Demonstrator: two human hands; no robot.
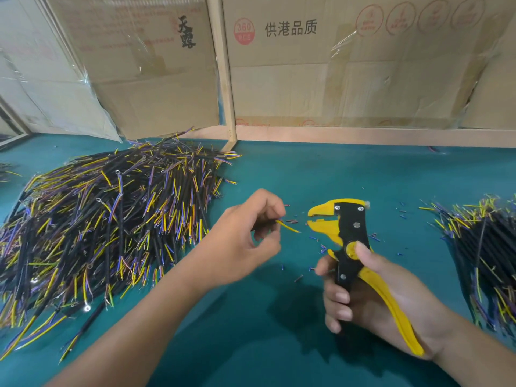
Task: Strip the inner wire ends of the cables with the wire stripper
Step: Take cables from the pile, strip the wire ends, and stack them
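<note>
Wire stripper (349, 236) glossy yellow-black plastic, metal rivets; table (335, 174) matt teal; cardboard boxes (363, 79) creased

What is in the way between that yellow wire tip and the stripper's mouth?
Nothing visible. The yellow wire pinched by the left hand points at the wire stripper held in the right hand; only open air separates them.
</note>
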